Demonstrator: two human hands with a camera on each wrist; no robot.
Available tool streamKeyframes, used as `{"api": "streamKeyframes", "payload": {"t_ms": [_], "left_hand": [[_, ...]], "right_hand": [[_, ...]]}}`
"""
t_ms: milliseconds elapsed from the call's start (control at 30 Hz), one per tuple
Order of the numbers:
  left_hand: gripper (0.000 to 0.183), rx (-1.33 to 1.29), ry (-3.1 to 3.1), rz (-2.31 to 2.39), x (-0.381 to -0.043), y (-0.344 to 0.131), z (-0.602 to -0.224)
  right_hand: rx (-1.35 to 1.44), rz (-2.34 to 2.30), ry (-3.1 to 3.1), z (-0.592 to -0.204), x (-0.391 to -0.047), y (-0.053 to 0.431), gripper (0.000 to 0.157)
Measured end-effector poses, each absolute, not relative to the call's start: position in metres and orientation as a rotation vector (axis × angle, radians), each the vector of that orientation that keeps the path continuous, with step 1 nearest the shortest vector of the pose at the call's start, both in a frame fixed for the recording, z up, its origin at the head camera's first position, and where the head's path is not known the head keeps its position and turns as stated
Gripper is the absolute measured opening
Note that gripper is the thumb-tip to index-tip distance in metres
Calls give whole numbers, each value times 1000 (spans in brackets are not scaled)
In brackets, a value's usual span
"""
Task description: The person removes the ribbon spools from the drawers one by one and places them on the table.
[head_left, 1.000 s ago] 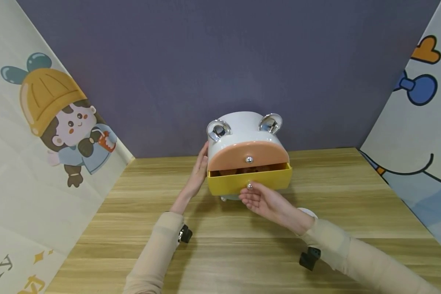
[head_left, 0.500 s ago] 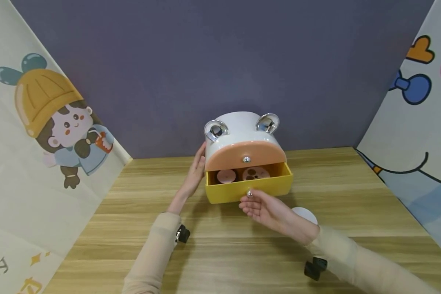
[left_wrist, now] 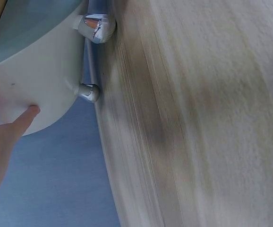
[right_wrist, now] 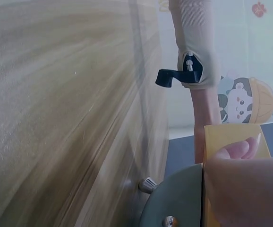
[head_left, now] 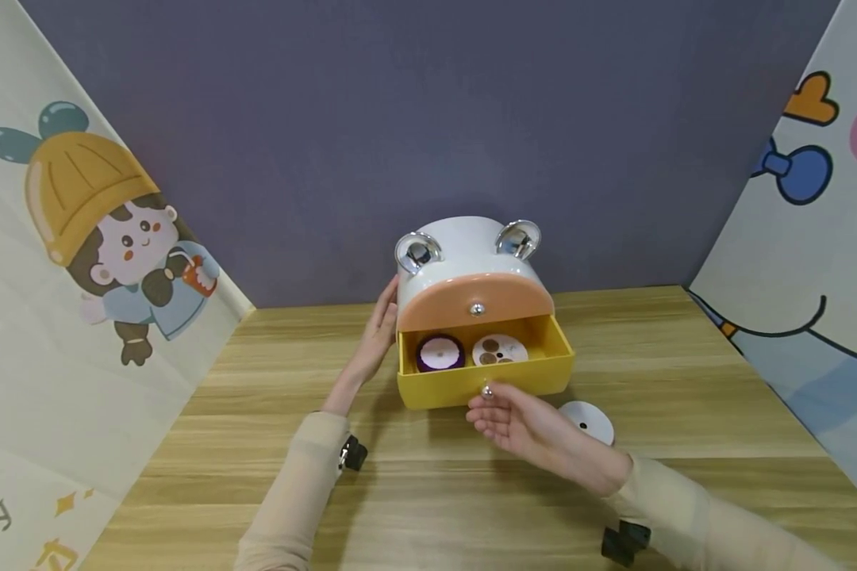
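Observation:
A white rounded storage box point(head_left: 464, 246) with two shiny silver ears stands at the back of the table. Its yellow drawer point(head_left: 428, 391) is pulled well out, below a closed orange drawer point(head_left: 450, 305). My right hand point(head_left: 524, 428) pinches the drawer's silver knob point(head_left: 487, 391) between thumb and fingers. Against the box's left side rests my left hand point(head_left: 373, 345); in the left wrist view its thumb point(left_wrist: 25, 118) lies straight on the white wall. Inside the drawer are a purple-rimmed round object point(head_left: 440, 352) and a white disc with brown circles point(head_left: 498, 350).
A white disc with a small dark hole point(head_left: 588, 422) lies on the wooden table point(head_left: 428, 492), partly behind my right wrist. Close behind the box rises a dark grey-blue wall point(head_left: 428, 119). In the right wrist view a grey-green lower drawer point(right_wrist: 183, 196) shows below the yellow one.
My right hand has drawn the yellow drawer toward me, bringing the round things inside into view. More of the white disc on the table shows. The left hand has kept its place on the box.

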State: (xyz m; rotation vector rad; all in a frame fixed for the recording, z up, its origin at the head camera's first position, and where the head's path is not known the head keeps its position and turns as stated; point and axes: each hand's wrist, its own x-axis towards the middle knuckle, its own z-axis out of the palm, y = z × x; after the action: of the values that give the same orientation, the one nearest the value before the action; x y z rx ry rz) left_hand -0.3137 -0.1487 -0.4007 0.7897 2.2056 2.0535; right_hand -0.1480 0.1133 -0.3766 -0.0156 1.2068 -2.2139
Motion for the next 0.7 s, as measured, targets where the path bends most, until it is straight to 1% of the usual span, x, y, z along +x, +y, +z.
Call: {"api": "streamKeyframes", "payload": {"t_ms": [233, 467, 700], "left_hand": [[51, 760, 2200, 2042, -311, -148, -397], [53, 774, 2187, 2035, -295, -146, -379], [53, 765, 2177, 2034, -294, -146, -378]], "right_hand": [[-24, -2207, 1208, -376, -141, 114, 32], [-23, -2207, 1210, -375, -135, 116, 32], [-42, -2209, 1194, -376, -131, 119, 32]]}}
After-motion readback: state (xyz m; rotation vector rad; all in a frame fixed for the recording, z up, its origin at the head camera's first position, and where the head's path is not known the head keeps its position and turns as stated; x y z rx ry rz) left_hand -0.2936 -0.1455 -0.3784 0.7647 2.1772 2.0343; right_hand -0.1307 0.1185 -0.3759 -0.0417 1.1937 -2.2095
